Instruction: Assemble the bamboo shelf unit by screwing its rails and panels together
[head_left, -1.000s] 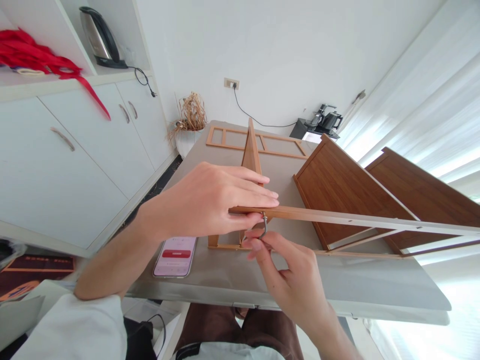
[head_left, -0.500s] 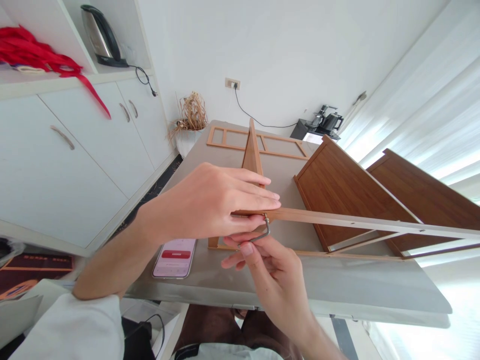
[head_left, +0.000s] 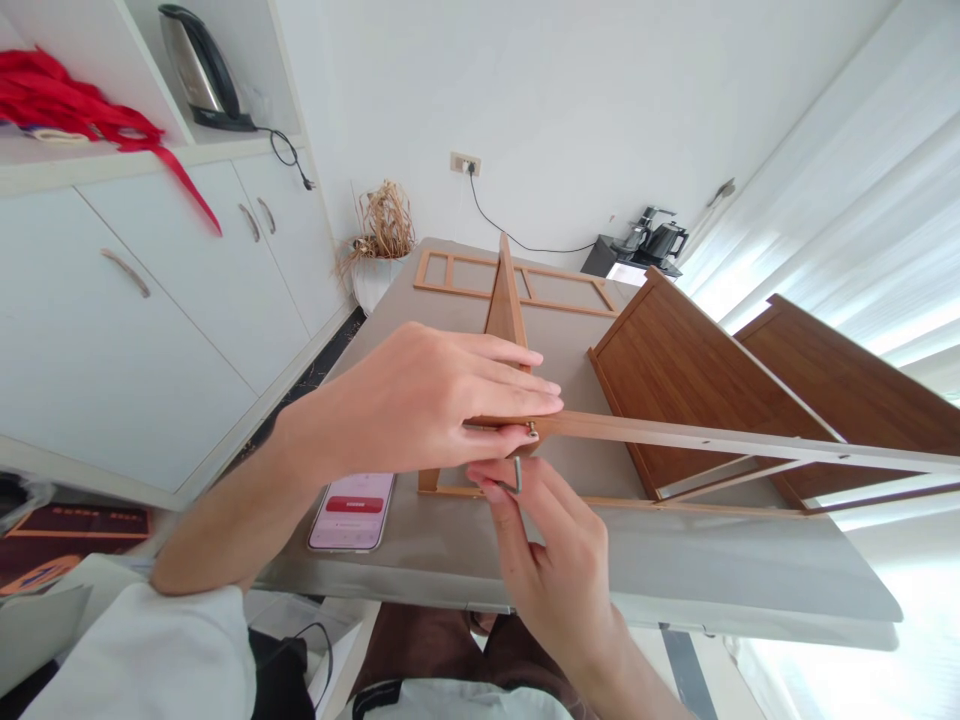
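Observation:
My left hand is closed over the end of a long wooden rail, fingers on top and thumb below. Beside the thumb tip, a small brass-coloured bolt sticks out from the rail. Just below, my right hand pinches a bent metal hex key between thumb and fingers. The key's short end points up, apart from the bolt. Behind my left hand an upright wooden board meets the rail; the joint is mostly hidden by my fingers.
Two wooden shelf panels stand tilted at the right, joined to the rails. A slatted wooden frame lies at the table's far end. A lit phone lies by my left forearm. White cabinets stand to the left.
The hex key has come off the bolt and moved slightly down and left, turning upright in my right hand. My right fingers have closed up around it. My left hand stays put.

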